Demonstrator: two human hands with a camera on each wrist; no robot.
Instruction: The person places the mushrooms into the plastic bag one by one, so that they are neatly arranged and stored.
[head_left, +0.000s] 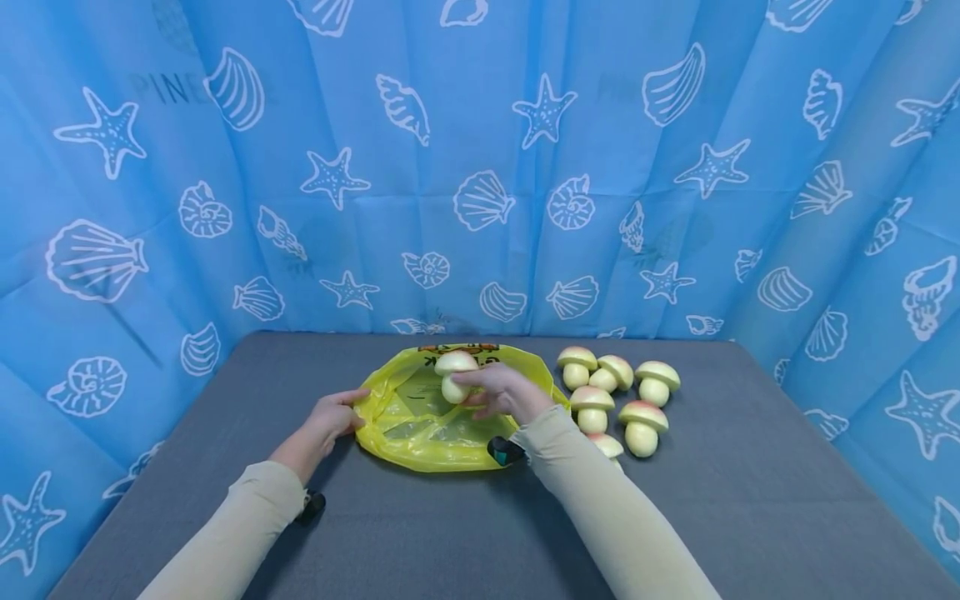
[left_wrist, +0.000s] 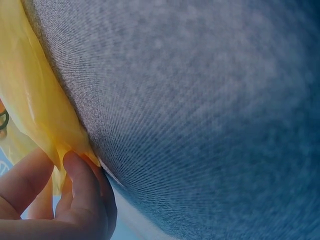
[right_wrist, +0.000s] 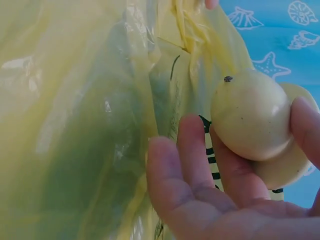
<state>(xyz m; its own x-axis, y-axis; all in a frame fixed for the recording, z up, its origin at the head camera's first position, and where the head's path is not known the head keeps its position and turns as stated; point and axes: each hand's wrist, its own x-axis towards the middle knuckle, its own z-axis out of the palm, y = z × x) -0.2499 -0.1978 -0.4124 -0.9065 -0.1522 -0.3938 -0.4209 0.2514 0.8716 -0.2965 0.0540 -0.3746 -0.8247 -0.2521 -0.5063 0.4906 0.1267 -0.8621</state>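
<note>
A yellow plastic bag [head_left: 420, 446] lies on the grey table with its mouth spread wide and dark print along the far rim. At its left edge my left hand [head_left: 336, 417] pinches the rim between thumb and fingers; the left wrist view shows the gathered plastic [left_wrist: 55, 125] at the fingertips. My right hand [head_left: 506, 390] holds a toy mushroom [head_left: 456, 363] over the bag's opening. In the right wrist view the mushroom's round pale stem [right_wrist: 250, 115] sits between thumb and fingers, with the other fingers spread beside the bag.
Several more toy mushrooms [head_left: 655, 382] with pale stems and pinkish caps stand in a group right of the bag, one partly hidden by the right sleeve. A blue curtain [head_left: 480, 167] with white shells and starfish hangs behind the grey table [head_left: 420, 533].
</note>
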